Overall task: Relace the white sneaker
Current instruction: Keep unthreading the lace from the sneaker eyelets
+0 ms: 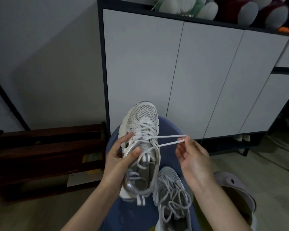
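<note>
A person's two bare hands work on a white sneaker (141, 130), seen from above. The sneaker is held up over a blue rounded seat (133, 212), toe pointing away from the viewer, its opening facing up. The left hand (119, 159) grips the sneaker's left side, thumb curled over the collar by the tongue and fingers wrapped round the outer wall. The right hand (193, 157) is raised to the sneaker's right, its thumb and forefinger pinching a loop of white lace (168, 140) pulled sideways from the upper eyelets; its other fingers are loosely curled. The lower eyelets near the toe are laced in crosses. A loose end of lace lies coiled inside the sneaker's opening.

A second sneaker (173, 195) rests on the blue seat just beside the first, toward the viewer's right, with a tangle of grey lace heaped in and over its opening.

Behind stands a white cabinet (173, 72) with a dark frame; plush toys (207, 9) sit on top of it. A dark wooden rack (45, 157) stands on the floor at left.
</note>
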